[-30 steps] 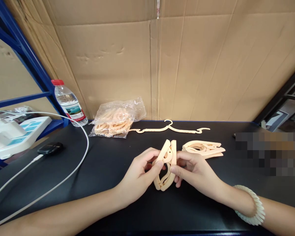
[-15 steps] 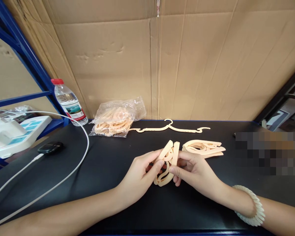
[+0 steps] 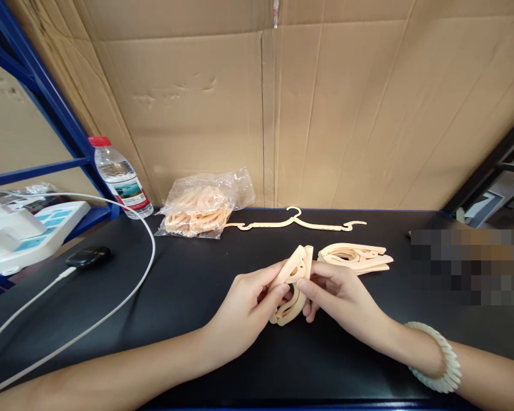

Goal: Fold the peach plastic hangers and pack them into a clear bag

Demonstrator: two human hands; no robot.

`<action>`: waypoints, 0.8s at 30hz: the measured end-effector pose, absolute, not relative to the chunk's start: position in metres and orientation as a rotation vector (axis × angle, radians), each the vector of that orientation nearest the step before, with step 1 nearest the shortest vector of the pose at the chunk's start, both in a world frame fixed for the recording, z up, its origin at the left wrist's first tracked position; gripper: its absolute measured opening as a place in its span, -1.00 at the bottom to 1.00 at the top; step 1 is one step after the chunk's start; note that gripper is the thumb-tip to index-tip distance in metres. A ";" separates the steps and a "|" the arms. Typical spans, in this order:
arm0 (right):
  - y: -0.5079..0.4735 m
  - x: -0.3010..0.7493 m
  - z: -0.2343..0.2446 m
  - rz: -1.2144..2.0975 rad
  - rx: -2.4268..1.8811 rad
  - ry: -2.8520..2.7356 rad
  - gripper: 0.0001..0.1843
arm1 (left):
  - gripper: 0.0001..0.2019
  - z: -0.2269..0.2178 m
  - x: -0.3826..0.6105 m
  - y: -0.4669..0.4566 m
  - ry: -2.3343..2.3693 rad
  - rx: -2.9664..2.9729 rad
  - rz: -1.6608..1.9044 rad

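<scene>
A cream plastic folding hanger (image 3: 292,268), folded up small, is held just above the black table between both hands. My left hand (image 3: 251,302) pinches its left arm with thumb and fingers. On the other side my right hand (image 3: 336,294) grips the right arm, thumb in front. The fingers hide part of the hanger's middle. Just beyond my right hand lies a stack of folded hangers (image 3: 353,257). An unfolded hanger (image 3: 297,221) rests flat near the back edge, its hook pointing away. Left of it sits a clear plastic bag (image 3: 201,208) full of folded hangers.
A water bottle (image 3: 122,180) with a red cap stands at the back left. A white cable (image 3: 153,245) loops over the table's left side, near a small black device (image 3: 88,257) and a white power strip (image 3: 60,225). Cardboard (image 3: 197,103) walls the back.
The two arms of the held hanger have come closer together at the top, the left one now overlapping in front. My right thumb has shifted slightly upward. Everything else lies as before.
</scene>
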State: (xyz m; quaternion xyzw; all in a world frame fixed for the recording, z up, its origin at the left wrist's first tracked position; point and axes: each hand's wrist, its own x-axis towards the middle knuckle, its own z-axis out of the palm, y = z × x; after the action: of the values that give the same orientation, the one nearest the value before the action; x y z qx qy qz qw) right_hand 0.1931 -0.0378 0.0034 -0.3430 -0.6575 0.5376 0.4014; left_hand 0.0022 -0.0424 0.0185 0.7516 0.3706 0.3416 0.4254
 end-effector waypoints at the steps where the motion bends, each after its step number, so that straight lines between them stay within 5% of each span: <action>1: -0.038 0.194 0.004 1.351 -0.865 -1.662 -0.68 | -0.73 0.018 0.002 -0.043 0.924 1.879 0.854; 10: -0.035 0.199 0.015 1.203 -0.868 -1.602 -0.76 | -0.66 0.024 0.002 -0.044 0.866 1.901 0.816; 24: -0.035 0.203 0.014 1.180 -0.849 -1.630 -0.61 | -0.57 0.024 0.000 -0.043 0.835 1.948 0.732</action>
State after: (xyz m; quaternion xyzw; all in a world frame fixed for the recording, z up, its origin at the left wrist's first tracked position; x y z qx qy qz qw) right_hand 0.2028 -0.0353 0.0137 -0.3451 -0.6625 0.4793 0.4607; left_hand 0.0002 -0.0429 0.0239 0.7823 0.3356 0.2941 0.4347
